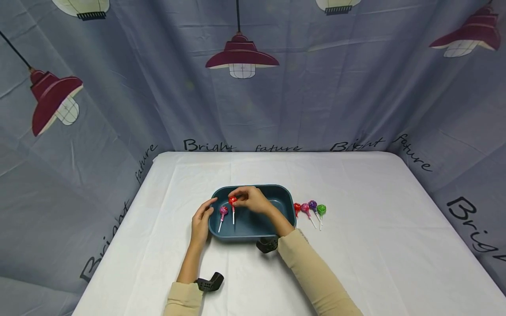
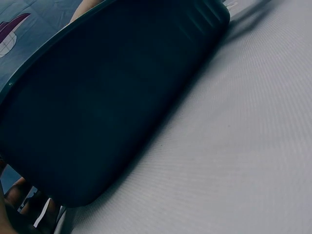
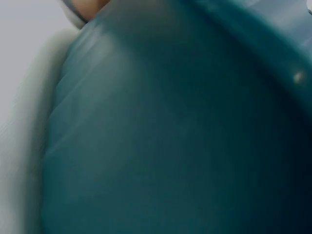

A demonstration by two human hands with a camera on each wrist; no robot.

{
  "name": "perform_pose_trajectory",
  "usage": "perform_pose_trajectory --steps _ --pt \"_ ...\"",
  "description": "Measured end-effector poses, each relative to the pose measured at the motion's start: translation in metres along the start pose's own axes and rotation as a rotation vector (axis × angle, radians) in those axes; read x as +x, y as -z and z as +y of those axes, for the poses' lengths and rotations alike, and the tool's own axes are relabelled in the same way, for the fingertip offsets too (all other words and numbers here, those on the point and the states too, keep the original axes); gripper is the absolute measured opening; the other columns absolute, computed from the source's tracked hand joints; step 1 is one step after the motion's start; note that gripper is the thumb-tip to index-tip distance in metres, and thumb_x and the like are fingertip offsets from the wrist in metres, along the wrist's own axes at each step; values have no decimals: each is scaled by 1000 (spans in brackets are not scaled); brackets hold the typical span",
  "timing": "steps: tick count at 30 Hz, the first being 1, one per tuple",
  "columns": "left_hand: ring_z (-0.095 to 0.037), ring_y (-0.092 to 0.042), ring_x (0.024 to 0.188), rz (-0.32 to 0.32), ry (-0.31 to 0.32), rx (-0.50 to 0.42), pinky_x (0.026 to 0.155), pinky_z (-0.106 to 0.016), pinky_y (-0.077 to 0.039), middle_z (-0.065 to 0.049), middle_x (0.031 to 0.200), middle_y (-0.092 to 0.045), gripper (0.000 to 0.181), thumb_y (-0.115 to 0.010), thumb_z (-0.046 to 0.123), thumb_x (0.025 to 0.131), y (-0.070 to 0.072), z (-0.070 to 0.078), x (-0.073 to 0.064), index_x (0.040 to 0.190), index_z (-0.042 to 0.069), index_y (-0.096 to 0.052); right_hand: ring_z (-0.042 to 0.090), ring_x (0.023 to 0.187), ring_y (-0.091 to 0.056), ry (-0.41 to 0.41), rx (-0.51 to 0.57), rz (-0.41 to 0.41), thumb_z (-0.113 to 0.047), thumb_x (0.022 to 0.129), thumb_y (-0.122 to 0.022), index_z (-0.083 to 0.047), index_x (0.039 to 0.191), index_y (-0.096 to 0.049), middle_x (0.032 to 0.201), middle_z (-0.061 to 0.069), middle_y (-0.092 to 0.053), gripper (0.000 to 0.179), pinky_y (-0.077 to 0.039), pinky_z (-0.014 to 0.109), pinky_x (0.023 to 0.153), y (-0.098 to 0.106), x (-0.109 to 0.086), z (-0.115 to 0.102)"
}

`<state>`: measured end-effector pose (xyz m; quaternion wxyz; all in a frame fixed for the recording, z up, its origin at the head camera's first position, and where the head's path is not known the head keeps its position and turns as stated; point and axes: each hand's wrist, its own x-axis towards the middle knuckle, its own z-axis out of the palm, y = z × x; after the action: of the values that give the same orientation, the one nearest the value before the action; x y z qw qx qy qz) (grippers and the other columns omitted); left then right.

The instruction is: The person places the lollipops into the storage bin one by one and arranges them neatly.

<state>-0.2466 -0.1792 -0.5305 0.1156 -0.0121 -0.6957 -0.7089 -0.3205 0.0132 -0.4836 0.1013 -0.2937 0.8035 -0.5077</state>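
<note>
A dark teal plastic bin (image 1: pixel 253 224) stands on the white table. Over its left half, my right hand (image 1: pixel 254 201) pinches a red lollipop (image 1: pixel 232 200) by its wrapped head, the white stick pointing down toward the bin floor. Left of it, a pink and purple lollipop (image 1: pixel 223 210) lies inside the bin. My left hand (image 1: pixel 200 224) rests against the bin's left end, fingers reaching along the rim. In the left wrist view, fingers (image 2: pixel 45 217) show beside the bin's corner. The bin's outer wall (image 3: pixel 136 126) fills most of the right wrist view, where the right fingers are hidden.
Just right of the bin, several lollipops lie in a row: a red one (image 1: pixel 297 208), a pink one (image 1: pixel 305 208), a purple one (image 1: pixel 312 205) and a green one (image 1: pixel 322 210). A grey curtain (image 1: pixel 308 101) with printed lamps hangs around the table (image 1: pixel 356 272).
</note>
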Motion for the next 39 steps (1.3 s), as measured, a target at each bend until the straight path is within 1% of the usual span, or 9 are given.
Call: perform_pose_trajectory --steps 1,2,4,8,9,18,20,26,39 --pt "-13 -40 124 4 -7 -1 102 -26 -29 -6 127 -54 30 -46 6 94 0 -4 1 120 7 -61 11 78 -63 0 -11 -4 -4 81 -68 -4 105 -67 101 8 -67 24 -50 22 67 -1 0 1" --pt "-12 -41 123 6 -13 2 102 -27 -29 -4 127 -55 30 -46 7 94 0 -7 2 120 8 -61 14 79 -63 -4 -18 -13 -3 81 -68 -2 105 -66 101 10 -67 24 -50 23 67 0 -2 -4" --pt "-11 -41 123 3 -23 1 102 -27 -28 -3 127 -55 30 -46 9 95 0 -10 2 120 9 -61 12 79 -63 -14 -38 -23 -3 81 -68 -2 105 -67 99 9 -67 24 -49 22 67 -1 -2 -3" --pt "-12 -41 123 1 -25 -1 102 -26 -29 -4 127 -54 30 -47 8 94 0 -10 2 120 9 -61 12 79 -63 -61 -58 -42 -4 80 -69 -3 104 -67 96 6 -68 24 -49 23 67 -2 -1 -3" --pt "-13 -41 123 2 -24 -1 101 -25 -29 -5 127 -54 30 -47 8 94 0 -9 2 120 8 -61 8 78 -62 -72 -64 -43 -5 80 -70 -5 103 -68 95 4 -68 23 -49 22 67 -3 1 2" --pt "-16 -39 125 8 -9 -16 102 -23 -28 -10 130 -52 31 -45 7 95 -1 -9 2 123 4 -58 9 75 -63 -140 -103 -99 -6 80 -70 -6 103 -68 98 3 -68 23 -49 22 67 -8 2 6" --pt "-16 -39 125 9 -9 -13 102 -24 -28 -9 130 -52 31 -45 7 95 -1 -9 1 122 4 -59 10 76 -64 -149 -101 -104 -6 79 -70 -5 102 -68 98 3 -68 23 -50 22 68 -9 2 6" --pt "-12 -40 124 19 -6 6 102 -26 -29 -3 127 -55 30 -46 8 94 -1 -10 1 120 10 -62 12 77 -64 -131 -134 -120 -5 79 -71 -5 101 -68 97 3 -68 23 -50 20 67 -10 2 8" --pt "-16 -42 122 15 -39 10 99 -20 -31 -8 127 -54 30 -46 6 93 -2 -8 1 120 6 -60 11 76 -65 -131 -147 -124 -5 78 -72 -7 101 -69 96 3 -68 22 -49 20 67 -10 3 9"
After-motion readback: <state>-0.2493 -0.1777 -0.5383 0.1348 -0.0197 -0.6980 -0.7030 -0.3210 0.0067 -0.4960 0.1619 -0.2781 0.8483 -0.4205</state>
